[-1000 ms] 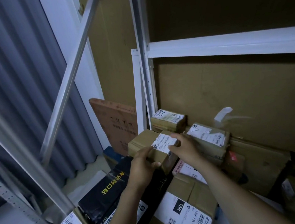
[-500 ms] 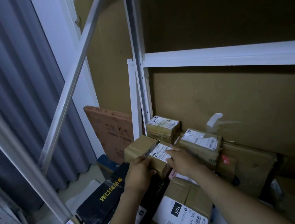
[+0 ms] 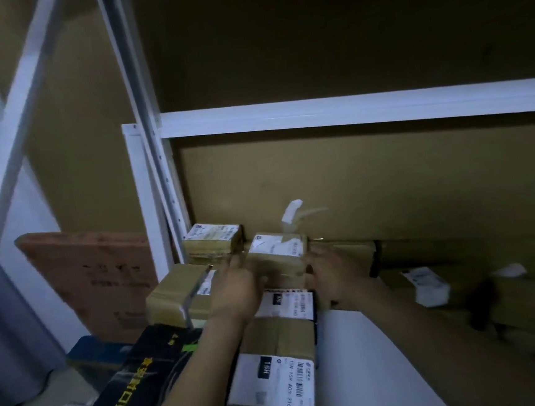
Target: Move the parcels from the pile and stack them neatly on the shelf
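A small brown parcel with a white label [image 3: 277, 250] sits in the middle of the pile against the cardboard back wall. My left hand [image 3: 238, 286] touches its left side with fingers stretched forward. My right hand [image 3: 334, 274] is at its right end, fingers curled round the edge; motion blur hides detail. To the left, a larger taped brown parcel [image 3: 177, 295] lies free of both hands. Behind it stands a small labelled parcel [image 3: 213, 240]. The white shelf beam [image 3: 348, 110] runs across above the pile.
A white shelf post [image 3: 154, 148] stands left of the parcels, a diagonal white brace [image 3: 21, 104] further left. A black box with yellow print [image 3: 130, 393], a brown box with a barcode label [image 3: 275, 380] and a leaning reddish carton [image 3: 95, 279] lie nearby. More blurred parcels [image 3: 428, 286] lie right.
Both hands let go of the larger taped parcel, which now rests at the left, and moved right onto the small labelled parcel. The camera swung closer and to the right.
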